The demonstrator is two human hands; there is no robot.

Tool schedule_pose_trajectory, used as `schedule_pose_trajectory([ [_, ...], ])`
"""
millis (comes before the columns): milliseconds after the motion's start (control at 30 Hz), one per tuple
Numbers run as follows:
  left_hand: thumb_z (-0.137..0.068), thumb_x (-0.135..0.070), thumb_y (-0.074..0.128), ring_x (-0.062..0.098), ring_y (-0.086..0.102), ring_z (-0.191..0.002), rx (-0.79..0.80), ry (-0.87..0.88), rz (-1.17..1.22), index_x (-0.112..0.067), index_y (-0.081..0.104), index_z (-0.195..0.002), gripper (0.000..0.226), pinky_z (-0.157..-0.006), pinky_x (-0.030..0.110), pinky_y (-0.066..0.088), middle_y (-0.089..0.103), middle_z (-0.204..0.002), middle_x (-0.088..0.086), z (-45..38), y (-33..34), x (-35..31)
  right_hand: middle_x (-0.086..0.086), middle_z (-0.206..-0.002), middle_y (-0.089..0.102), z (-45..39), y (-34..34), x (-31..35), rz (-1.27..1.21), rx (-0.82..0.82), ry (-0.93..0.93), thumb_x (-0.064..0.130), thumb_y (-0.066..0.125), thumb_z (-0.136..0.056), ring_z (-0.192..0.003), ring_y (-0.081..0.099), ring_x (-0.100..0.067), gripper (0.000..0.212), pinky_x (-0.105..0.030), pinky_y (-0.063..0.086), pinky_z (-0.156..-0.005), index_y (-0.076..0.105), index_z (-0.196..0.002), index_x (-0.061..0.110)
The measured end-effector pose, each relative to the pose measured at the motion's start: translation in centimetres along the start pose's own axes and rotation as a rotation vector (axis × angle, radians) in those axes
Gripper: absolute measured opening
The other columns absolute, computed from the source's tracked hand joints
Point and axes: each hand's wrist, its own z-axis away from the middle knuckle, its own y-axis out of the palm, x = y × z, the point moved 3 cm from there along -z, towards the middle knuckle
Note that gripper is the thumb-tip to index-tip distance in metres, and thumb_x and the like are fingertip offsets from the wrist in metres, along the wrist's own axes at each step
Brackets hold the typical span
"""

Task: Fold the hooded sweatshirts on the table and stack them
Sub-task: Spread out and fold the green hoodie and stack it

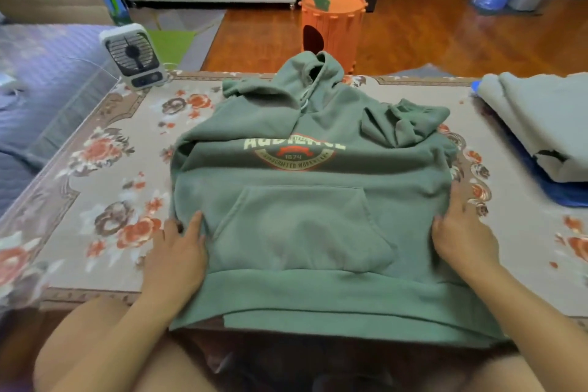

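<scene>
Now left hand (178,251) and right hand (461,232) press flat against green hoodie (305,226) side edges.

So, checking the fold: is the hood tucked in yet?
No, the hood lies out flat past the top of the green hoodie, with nothing folded over it.

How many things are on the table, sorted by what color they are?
Green: 1, the hoodie, with the left hand and right hand at its sides.
Grey: 1, the folded garment.
Blue: 1, the cloth under that garment; what it is cannot be told.
White: 1, the fan.
Total: 4
</scene>
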Motion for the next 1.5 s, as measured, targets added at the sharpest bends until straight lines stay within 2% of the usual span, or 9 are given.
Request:
schedule_pose_trajectory([
  [233,-0.094,-0.008,0.043,0.037,0.051,-0.099,-0.014,0.093,-0.103,-0.005,0.04,-0.149,0.055,-0.064,0.041,0.039,0.047,-0.117,0.015,-5.1,-0.2,-1.3,-0.019,-0.14,0.038,-0.6,1.5,1.1,0.238,-0.034,-0.131,0.023,0.032,-0.1,-0.115,0.052,-0.042,0.057,-0.044,0.048,-0.089,0.021,-0.156,0.032],
  [567,-0.101,-0.009,0.033,0.038,0.051,-0.111,0.001,0.056,-0.076,-0.006,0.05,-0.123,0.027,-0.076,0.05,0.048,0.041,-0.117,0.012,-16.1,-1.2,-4.5,-0.021,-0.14,0.046,-13.6,-1.0,4.9,0.052,-0.074,0.014,0.034,0.026,-0.103,-0.122,0.049,-0.046,0.046,-0.051,0.043,-0.098,0.046,-0.141,0.016],
  [767,-0.096,-0.009,0.043,0.045,0.048,-0.12,0.005,0.037,0.077,-0.021,0.049,-0.146,0.052,-0.1,0.052,0.047,0.041,-0.133,0.02,-18.7,-2.2,-4.4,-0.018,-0.145,0.025,-15.8,-2.7,5.0,0.208,0.019,-0.088,0.022,0.041,-0.098,-0.124,0.041,-0.046,0.051,-0.055,0.044,-0.099,0.034,-0.148,0.025],
  [900,-0.091,-0.029,0.062,0.04,0.047,-0.109,-0.257,0.3,0.085,-0.014,0.061,-0.126,0.038,-0.092,0.052,0.048,0.049,-0.124,0.019,-12.4,-2.2,-3.9,-0.023,-0.146,0.039,-9.6,-1.0,2.5,0.217,-0.131,-0.346,0.034,0.061,-0.093,-0.128,0.038,-0.048,0.046,-0.058,0.041,-0.105,0.059,-0.135,0.016],
  [1067,-0.092,-0.058,0.049,0.028,0.058,-0.108,-0.072,0.579,-0.018,-0.021,0.059,-0.135,0.058,-0.089,0.043,0.054,0.061,-0.123,0.002,-7.3,-0.4,-1.5,-0.002,-0.158,0.032,-3.2,1.8,-2.1,0.166,0.13,-0.395,0.057,0.052,-0.095,-0.146,0.024,-0.024,0.07,-0.04,0.02,-0.123,0.035,-0.155,0.025],
  [1200,-0.096,-0.024,0.058,0.03,0.061,-0.096,-0.08,0.485,-0.048,-0.021,0.067,-0.106,0.013,-0.07,0.042,0.055,0.06,-0.1,0.001,-9.3,-2.9,0.6,-0.011,-0.14,0.051,-3.3,0.3,-2.4,0.072,0.024,-0.437,0.019,0.072,-0.088,-0.13,0.048,-0.035,0.059,-0.047,0.039,-0.11,0.053,-0.143,0.009],
  [1300,-0.093,-0.054,0.058,0.021,0.059,-0.098,-0.046,0.523,-0.114,-0.029,0.06,-0.114,0.033,-0.073,0.035,0.052,0.058,-0.106,-0.005,-8.5,-3.6,0.5,-0.013,-0.145,0.046,-3.1,-0.1,-2.4,0.04,0.026,-0.372,-0.007,0.064,-0.078,-0.133,0.041,-0.035,0.072,-0.046,0.036,-0.113,0.048,-0.146,0.009],
  [1400,-0.091,-0.064,0.048,0.021,0.054,-0.102,-0.017,0.566,-0.206,-0.03,0.052,-0.129,0.051,-0.077,0.035,0.053,0.056,-0.112,-0.004,-7.2,-2.4,-0.5,-0.019,-0.138,0.05,-2.4,-0.3,-2.5,-0.041,-0.091,-0.146,-0.006,0.059,-0.079,-0.124,0.045,-0.038,0.067,-0.05,0.042,-0.104,0.048,-0.144,0.007],
  [1500,-0.098,-0.039,0.053,0.029,0.054,-0.104,-0.09,0.464,-0.109,-0.021,0.058,-0.125,0.033,-0.081,0.045,0.055,0.056,-0.112,0.002,-7.5,-1.4,-0.7,-0.018,-0.12,0.062,-1.6,-0.5,-1.9,-0.068,-0.123,-0.067,0.006,0.046,-0.089,-0.104,0.057,-0.039,0.051,-0.045,0.049,-0.082,0.051,-0.138,0.02],
])
